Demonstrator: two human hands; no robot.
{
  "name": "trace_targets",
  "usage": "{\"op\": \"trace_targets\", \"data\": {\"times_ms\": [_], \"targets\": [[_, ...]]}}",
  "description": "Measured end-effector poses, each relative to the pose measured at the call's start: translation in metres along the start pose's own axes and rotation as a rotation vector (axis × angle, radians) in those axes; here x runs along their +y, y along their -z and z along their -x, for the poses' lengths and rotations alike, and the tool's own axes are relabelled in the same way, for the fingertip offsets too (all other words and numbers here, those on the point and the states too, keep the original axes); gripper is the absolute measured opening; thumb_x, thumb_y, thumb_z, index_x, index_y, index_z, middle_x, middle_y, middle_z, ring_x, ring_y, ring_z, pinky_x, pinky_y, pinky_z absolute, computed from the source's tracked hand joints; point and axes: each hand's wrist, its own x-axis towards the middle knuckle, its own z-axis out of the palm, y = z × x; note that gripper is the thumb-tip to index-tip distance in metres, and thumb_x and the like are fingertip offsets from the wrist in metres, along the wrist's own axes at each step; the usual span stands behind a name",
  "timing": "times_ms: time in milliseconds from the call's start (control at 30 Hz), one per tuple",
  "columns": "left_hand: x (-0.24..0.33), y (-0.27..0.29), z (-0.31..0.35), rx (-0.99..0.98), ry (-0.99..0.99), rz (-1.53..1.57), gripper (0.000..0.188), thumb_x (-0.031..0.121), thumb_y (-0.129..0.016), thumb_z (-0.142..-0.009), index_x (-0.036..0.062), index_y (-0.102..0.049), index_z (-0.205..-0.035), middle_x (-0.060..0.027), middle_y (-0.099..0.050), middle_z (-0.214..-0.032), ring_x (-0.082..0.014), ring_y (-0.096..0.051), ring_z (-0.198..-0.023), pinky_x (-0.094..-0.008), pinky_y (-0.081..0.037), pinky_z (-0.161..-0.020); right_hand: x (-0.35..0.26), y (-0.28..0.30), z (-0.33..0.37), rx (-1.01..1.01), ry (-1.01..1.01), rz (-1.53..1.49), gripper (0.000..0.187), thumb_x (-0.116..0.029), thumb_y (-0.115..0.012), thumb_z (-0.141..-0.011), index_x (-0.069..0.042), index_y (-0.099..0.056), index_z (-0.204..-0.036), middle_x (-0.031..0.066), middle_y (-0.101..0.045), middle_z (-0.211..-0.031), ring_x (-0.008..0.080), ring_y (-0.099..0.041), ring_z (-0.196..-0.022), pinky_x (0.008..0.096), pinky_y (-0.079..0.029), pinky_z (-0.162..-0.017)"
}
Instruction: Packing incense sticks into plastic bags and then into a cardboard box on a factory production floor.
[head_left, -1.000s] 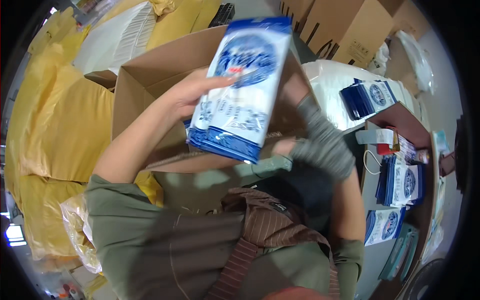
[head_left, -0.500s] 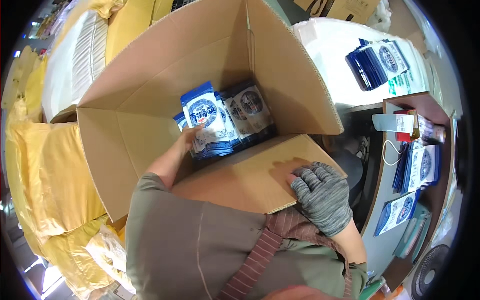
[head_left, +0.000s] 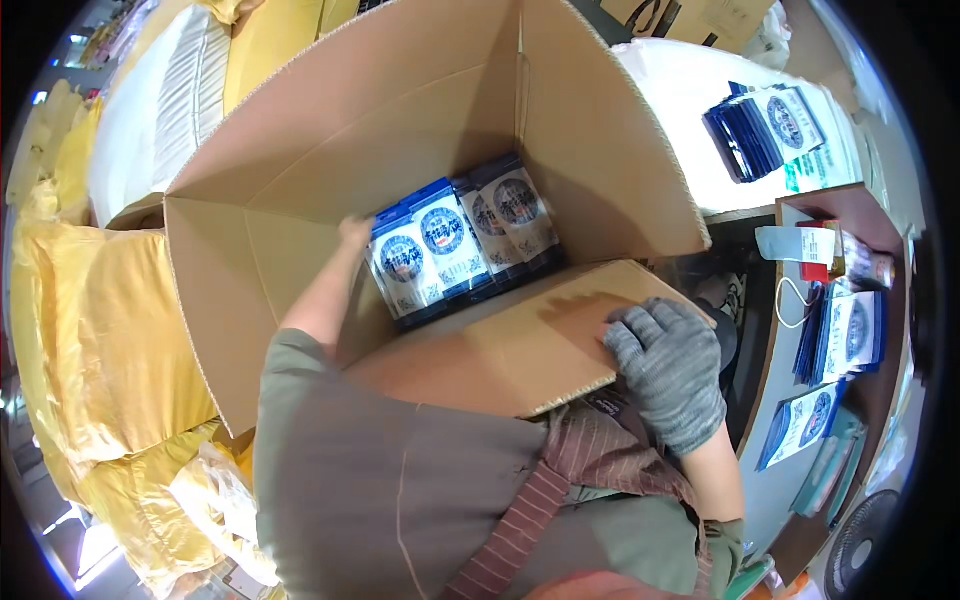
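Blue-and-white flat packets (head_left: 440,228) lie in overlapping stacks at the bottom of a large open cardboard box (head_left: 330,150). My bare left hand (head_left: 355,233) reaches into the box, at the upper left edge of the left stack. It is blurred, and whether its fingers pinch a packet cannot be told. My right hand (head_left: 672,365), in a grey knit glove, rests over the outer end of the near box flap (head_left: 500,350). Its fingers reach forward over the flap, with nothing visible in them.
A blue-and-white packet stack (head_left: 775,125) lies on a white bundle at the far right. More packets (head_left: 852,335) sit in an open-sided compartment at the right, above a black fan (head_left: 862,545). Yellow wrapped bundles (head_left: 110,340) line the left side.
My left hand has moved from the front of the left packets to their upper left edge. Those packets now lie lower and more evenly side by side. My right hand stays at the flap.
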Motion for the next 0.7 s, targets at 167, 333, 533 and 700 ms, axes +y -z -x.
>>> {"op": "trace_targets", "data": {"times_ms": [167, 333, 533, 700], "targets": [[0.235, 0.029, 0.155, -0.163, -0.971, 0.358, 0.016, 0.008, -0.058, -0.090, -0.0014, -0.064, -0.102, -0.0085, -0.067, -0.086, -0.0139, -0.065, -0.076, -0.0268, -0.053, -0.068, 0.011, -0.007, 0.011, 0.220, 0.099, 0.050, 0.032, -0.013, -0.063, -0.072, -0.010, -0.061, -0.104, 0.0083, -0.063, -0.105, 0.0261, -0.060, -0.098, 0.0401, -0.048, -0.086], [0.359, 0.050, 0.365, -0.312, -1.829, 0.405, 0.019, -0.002, -0.063, -0.083, 0.0002, -0.064, -0.102, -0.0118, -0.064, -0.086, -0.0190, -0.063, -0.074, -0.0303, -0.050, -0.064, 0.023, -0.034, 0.109, 0.626, -0.237, 0.098, 0.058, -0.021, -0.073, -0.075, -0.008, -0.049, -0.127, 0.0153, -0.053, -0.131, 0.0341, -0.052, -0.118, 0.0490, -0.038, -0.102], [0.374, -0.013, 0.531, -0.849, -2.398, 0.138, 0.037, -0.005, -0.068, -0.075, -0.0004, -0.060, -0.111, -0.0159, -0.064, -0.095, -0.0316, -0.063, -0.082, -0.0351, -0.052, -0.071, 0.002, -0.067, 0.305, 0.837, -1.088, 0.131, 0.057, -0.017, -0.071, -0.080, -0.005, -0.047, -0.131, 0.0166, -0.051, -0.129, 0.0345, -0.049, -0.118, 0.0416, -0.041, -0.101], [0.332, -0.113, 0.674, -1.591, -2.171, -0.192, 0.044, 0.011, -0.066, -0.084, -0.0012, -0.050, -0.123, -0.0183, -0.056, -0.116, -0.0327, -0.059, -0.100, -0.0370, -0.048, -0.084, -0.119, -0.115, 0.430, 1.153, -1.869, 0.581, 0.049, -0.008, -0.063, -0.083, -0.004, -0.049, -0.129, 0.0170, -0.051, -0.123, 0.0320, -0.048, -0.115, 0.0407, -0.039, -0.099]]}}
